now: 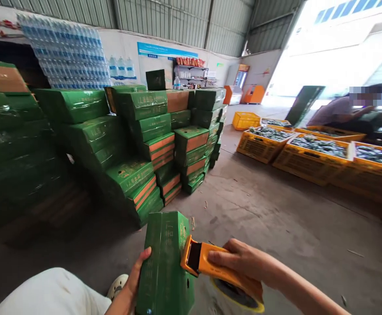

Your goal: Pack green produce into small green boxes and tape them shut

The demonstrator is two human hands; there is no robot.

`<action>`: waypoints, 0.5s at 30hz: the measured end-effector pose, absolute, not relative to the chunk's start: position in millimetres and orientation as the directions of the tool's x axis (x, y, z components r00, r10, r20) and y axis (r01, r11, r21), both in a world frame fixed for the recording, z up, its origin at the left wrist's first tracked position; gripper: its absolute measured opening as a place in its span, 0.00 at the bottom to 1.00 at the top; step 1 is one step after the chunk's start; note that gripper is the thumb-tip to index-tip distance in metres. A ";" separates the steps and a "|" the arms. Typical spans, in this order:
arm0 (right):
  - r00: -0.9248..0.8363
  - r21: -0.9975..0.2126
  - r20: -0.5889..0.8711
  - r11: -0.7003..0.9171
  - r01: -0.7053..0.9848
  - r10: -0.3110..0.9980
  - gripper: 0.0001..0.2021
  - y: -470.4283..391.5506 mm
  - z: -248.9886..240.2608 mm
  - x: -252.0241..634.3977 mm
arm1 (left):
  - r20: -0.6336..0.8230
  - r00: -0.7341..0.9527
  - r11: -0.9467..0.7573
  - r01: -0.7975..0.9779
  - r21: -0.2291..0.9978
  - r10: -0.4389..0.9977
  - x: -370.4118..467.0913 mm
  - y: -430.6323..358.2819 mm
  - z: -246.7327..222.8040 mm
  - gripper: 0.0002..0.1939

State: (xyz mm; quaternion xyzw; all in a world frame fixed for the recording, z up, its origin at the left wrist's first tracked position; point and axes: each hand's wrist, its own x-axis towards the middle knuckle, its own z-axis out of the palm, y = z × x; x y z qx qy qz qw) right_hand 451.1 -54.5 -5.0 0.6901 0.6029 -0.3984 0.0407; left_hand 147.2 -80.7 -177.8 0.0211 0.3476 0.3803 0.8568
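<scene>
Green box was gripped at left edge by L hand; orange tape dispenser was clasped in R hand, its head set agst box's right side; box was kept btwn hands.

Can't read any wording for sure: the green box I'm gripping has pale Chinese-looking chars. running lengthwise, maybe 辛苦 among them but too soft to confirm, & the stacked green boxes bear similar pale print, also blurred. The orange tape dispenser I'm holding has a bit of tiny dark lettering, illegible from here. On the back wall the long blue banner carries a line of white chars., w/ small blue signs just below, all too sm. to make out.
</scene>
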 end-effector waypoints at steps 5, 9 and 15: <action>-0.189 -0.266 -0.580 0.034 0.963 0.793 0.31 -35.2 39.8 430.1 | -0.603 0.423 0.693 -0.642 0.328 0.677 142.8 -85.2 -178.6 0.35; -0.128 -0.239 -0.552 -0.009 0.971 0.824 0.32 -37.4 43.0 416.3 | -0.619 0.387 0.675 -0.658 0.334 0.684 138.8 -80.2 -173.4 0.34; -0.283 -0.561 -0.621 -0.162 0.812 0.731 0.37 -36.5 35.6 425.8 | -0.576 0.370 0.631 -0.690 0.356 0.729 116.0 -75.0 -164.2 0.36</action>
